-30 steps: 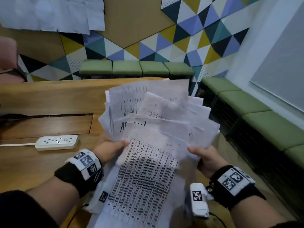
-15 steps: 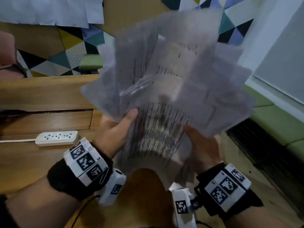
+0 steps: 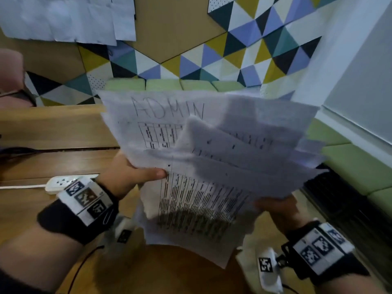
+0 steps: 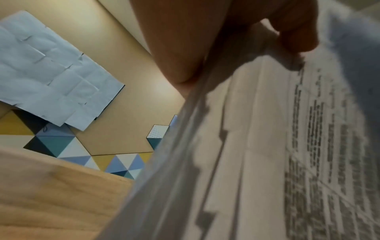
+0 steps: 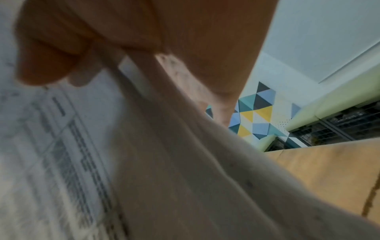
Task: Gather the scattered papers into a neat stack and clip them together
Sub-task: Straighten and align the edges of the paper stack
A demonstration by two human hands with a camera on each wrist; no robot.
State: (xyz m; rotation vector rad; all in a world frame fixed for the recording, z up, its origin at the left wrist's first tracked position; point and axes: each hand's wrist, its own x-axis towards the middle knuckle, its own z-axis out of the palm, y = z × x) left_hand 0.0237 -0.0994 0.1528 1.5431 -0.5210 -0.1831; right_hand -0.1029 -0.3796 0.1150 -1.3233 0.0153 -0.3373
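A loose, uneven bundle of white printed papers [image 3: 212, 162] hangs in the air over the wooden table [image 3: 53, 128], its sheets fanned and offset. The back sheet reads "ADMIN". My left hand [image 3: 131, 177] grips the bundle's left edge, thumb on the front sheet. My right hand [image 3: 275, 206] grips the right edge from below, mostly hidden behind the paper. In the left wrist view the thumb [image 4: 296, 32] pinches the papers [image 4: 267, 146]. The right wrist view shows curled fingers [image 5: 51, 48] holding the papers [image 5: 144, 162]. No clip is visible.
A white power strip [image 3: 63, 183] with its cable lies on the table at the left. Green bench cushions [image 3: 350, 164] run along the far wall and the right side. More sheets [image 3: 63, 18] are pinned on the wall at upper left.
The bundle swung up in front of the camera half a second ago and has come back down lower. Both hands have kept their hold on its edges.
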